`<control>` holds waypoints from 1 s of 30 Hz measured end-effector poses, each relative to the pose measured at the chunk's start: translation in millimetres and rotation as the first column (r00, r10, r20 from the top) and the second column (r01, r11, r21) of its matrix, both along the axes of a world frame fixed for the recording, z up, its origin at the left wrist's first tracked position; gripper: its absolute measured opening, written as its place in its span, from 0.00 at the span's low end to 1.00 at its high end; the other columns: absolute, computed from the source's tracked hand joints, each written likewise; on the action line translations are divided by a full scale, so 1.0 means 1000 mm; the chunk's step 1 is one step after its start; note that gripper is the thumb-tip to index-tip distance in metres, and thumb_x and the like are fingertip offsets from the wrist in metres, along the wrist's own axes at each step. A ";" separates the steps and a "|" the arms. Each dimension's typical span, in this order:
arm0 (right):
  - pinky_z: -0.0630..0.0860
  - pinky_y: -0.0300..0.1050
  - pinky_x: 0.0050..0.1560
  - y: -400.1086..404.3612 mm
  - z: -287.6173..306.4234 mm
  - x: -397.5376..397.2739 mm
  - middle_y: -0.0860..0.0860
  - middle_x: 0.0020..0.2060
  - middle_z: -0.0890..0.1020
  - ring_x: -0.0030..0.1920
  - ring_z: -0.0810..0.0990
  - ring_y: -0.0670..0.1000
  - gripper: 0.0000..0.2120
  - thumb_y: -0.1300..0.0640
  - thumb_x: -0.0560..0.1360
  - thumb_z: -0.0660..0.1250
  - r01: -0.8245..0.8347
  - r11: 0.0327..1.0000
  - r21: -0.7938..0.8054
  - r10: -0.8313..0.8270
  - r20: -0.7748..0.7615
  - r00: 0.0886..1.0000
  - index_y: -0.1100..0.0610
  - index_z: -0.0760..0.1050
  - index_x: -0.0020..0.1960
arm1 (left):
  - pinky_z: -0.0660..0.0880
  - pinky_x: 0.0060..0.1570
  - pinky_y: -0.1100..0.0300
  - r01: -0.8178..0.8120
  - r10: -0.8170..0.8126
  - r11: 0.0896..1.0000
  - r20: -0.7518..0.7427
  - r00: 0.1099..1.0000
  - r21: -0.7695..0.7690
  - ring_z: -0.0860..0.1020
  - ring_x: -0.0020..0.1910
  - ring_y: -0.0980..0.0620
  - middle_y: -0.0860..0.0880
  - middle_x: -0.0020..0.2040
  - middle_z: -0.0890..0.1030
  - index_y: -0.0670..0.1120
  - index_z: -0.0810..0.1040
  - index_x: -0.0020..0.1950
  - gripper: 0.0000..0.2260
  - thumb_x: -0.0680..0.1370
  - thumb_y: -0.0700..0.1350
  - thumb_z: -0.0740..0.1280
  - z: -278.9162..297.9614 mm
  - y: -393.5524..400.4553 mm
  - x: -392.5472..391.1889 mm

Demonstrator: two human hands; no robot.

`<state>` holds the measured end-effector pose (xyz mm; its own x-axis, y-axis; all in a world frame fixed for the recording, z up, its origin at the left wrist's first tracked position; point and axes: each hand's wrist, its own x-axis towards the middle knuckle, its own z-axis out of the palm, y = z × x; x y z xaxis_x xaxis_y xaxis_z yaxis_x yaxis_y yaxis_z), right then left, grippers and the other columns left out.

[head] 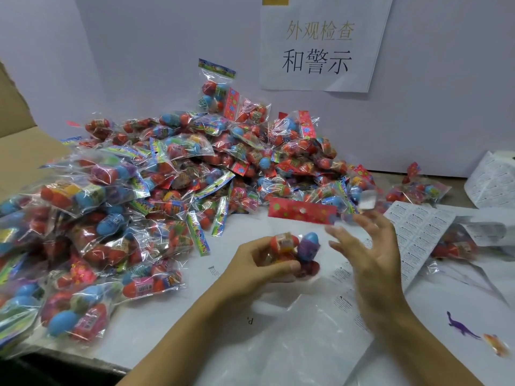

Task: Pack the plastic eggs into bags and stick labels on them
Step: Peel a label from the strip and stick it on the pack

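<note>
Both forearms enter from below. Left hand (259, 263) grips a bag of eggs (295, 252) above the table (231, 316), thumb curled over it. Right hand (370, 263) is spread, fingers apart, a small label (367, 200) apparently stuck on one fingertip; blurred. Judged step: labelling this bag. Next: press label flat onto the film, then add to pile of packed bags (156, 190). Label sheets (418, 227) lie right.

Held bag of eggs (295, 250) showing orange, purple and blue; header card (302, 210) showing red with coloured flowers; toy dinosaur (459, 325) showing purple.
</note>
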<state>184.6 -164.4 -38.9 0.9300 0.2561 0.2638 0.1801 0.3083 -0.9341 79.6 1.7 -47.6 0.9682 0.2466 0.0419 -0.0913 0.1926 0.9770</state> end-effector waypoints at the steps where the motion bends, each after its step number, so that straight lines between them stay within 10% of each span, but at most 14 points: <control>1: 0.81 0.45 0.51 -0.001 0.000 0.002 0.43 0.58 0.82 0.51 0.85 0.46 0.15 0.58 0.75 0.74 0.017 1.000 -0.018 -0.017 -0.003 1.000 0.50 0.78 0.60 | 0.81 0.58 0.41 -0.040 0.040 0.999 -0.003 0.999 -0.035 0.84 0.56 0.36 0.38 0.57 0.85 0.43 0.83 0.62 0.18 0.72 0.39 0.76 0.001 0.001 0.001; 6: 0.80 0.42 0.47 -0.005 0.003 -0.001 0.42 0.56 0.79 0.56 0.80 0.45 0.06 0.56 0.74 0.74 -0.097 0.972 -0.214 0.120 0.099 0.988 0.54 0.82 0.39 | 0.83 0.46 0.54 -0.139 0.139 0.971 -0.016 0.990 -0.192 0.86 0.50 0.45 0.41 0.54 0.86 0.43 0.80 0.65 0.21 0.72 0.43 0.73 0.011 0.005 0.002; 18: 0.72 0.27 0.52 -0.001 0.003 -0.017 0.46 0.59 0.75 0.61 0.75 0.42 0.08 0.59 0.74 0.74 0.048 0.904 -0.424 0.173 0.469 0.866 0.49 0.80 0.38 | 0.82 0.52 0.52 -0.044 0.042 0.992 -0.023 0.999 -0.115 0.85 0.55 0.40 0.39 0.58 0.85 0.44 0.77 0.67 0.20 0.75 0.43 0.72 0.011 0.001 -0.001; 30: 0.71 0.26 0.54 -0.003 0.006 -0.018 0.45 0.58 0.74 0.62 0.73 0.39 0.04 0.54 0.71 0.71 0.012 0.908 -0.418 0.198 0.454 0.869 0.49 0.78 0.37 | 0.83 0.50 0.52 -0.064 0.064 0.989 -0.005 0.998 -0.133 0.84 0.56 0.38 0.35 0.60 0.83 0.41 0.76 0.69 0.19 0.78 0.39 0.73 0.010 0.002 -0.001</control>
